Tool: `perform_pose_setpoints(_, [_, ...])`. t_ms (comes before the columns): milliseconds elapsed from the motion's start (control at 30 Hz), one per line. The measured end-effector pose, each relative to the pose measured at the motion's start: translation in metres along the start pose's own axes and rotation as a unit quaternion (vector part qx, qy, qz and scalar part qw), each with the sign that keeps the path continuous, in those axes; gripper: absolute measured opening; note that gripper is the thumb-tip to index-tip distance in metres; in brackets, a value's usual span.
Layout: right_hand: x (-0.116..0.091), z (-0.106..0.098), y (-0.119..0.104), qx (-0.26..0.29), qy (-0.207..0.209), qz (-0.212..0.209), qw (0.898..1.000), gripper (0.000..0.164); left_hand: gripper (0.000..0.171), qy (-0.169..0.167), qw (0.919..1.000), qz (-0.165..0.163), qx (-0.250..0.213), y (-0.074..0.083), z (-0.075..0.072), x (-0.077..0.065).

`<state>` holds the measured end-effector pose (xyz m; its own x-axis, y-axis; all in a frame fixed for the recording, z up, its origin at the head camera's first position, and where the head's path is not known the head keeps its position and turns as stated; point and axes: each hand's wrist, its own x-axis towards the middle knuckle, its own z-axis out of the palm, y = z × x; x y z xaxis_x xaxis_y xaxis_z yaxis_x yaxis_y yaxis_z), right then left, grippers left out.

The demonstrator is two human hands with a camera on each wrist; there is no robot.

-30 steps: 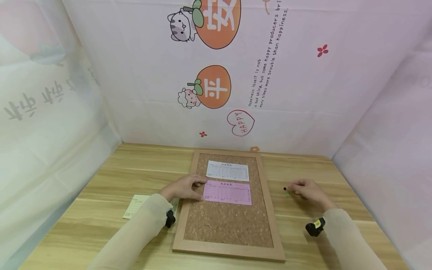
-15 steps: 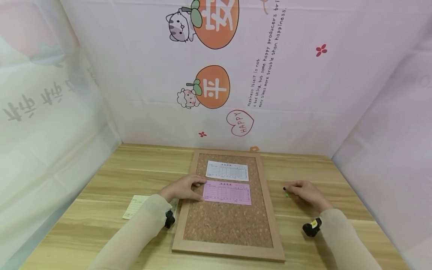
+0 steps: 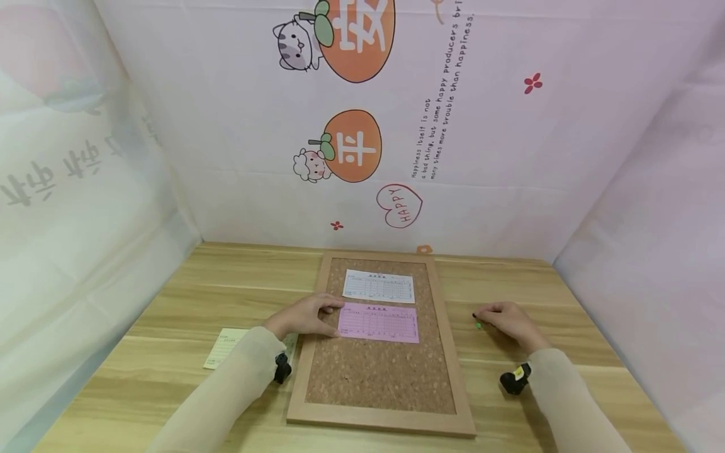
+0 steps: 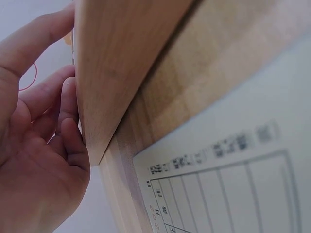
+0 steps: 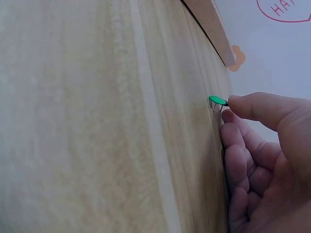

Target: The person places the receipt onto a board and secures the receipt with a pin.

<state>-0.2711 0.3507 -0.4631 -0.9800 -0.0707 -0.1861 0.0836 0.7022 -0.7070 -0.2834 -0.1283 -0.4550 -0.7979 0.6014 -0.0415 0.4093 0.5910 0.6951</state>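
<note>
A pink printed slip [image 3: 378, 323] lies on the cork board [image 3: 379, 377] below a white printed slip [image 3: 378, 287]. My left hand [image 3: 306, 314] reaches over the board's left frame; its thumb and index finger press the pink slip's two left corners. In the left wrist view its tips are hidden behind the frame. My right hand [image 3: 511, 322] is low over the table right of the board, its thumb and fingertip pinching a small black thumbtack [image 3: 474, 315]. Just beside it lies a green thumbtack [image 5: 217, 100], point down in the right wrist view.
A pale yellow printed slip [image 3: 223, 346] lies on the wooden table [image 3: 153, 377] left of the board, partly under my left forearm. The board's raised wooden frame [image 3: 379, 423] stands above the tabletop. A printed white cloth [image 3: 481, 207] closes off the back and sides.
My right hand has moved slightly left, and its fingertips have closed on the black thumbtack. My left hand stays on the pink slip. The head view has shifted a little.
</note>
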Motion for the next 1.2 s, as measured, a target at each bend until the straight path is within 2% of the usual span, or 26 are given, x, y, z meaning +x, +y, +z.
perform_pose_setpoints(667, [0.0017,0.0019,-0.0011,0.007,0.007,0.011,1.0,0.046,0.066,0.002,1.0,0.001,-0.007,0.0006,0.0003,-0.0005])
perform_pose_setpoints(1033, [-0.0003,0.0026,-0.0053,0.009,0.008,0.012,1.0,0.039,0.067,0.002,1.0,0.004,0.0,-0.0002,-0.0001,-0.0015])
perform_pose_setpoints(1200, [-0.0006,0.0026,-0.0047,0.002,0.007,0.01,1.0,0.044,0.067,0.0,1.0,0.009,0.0,0.0007,0.0,-0.0017])
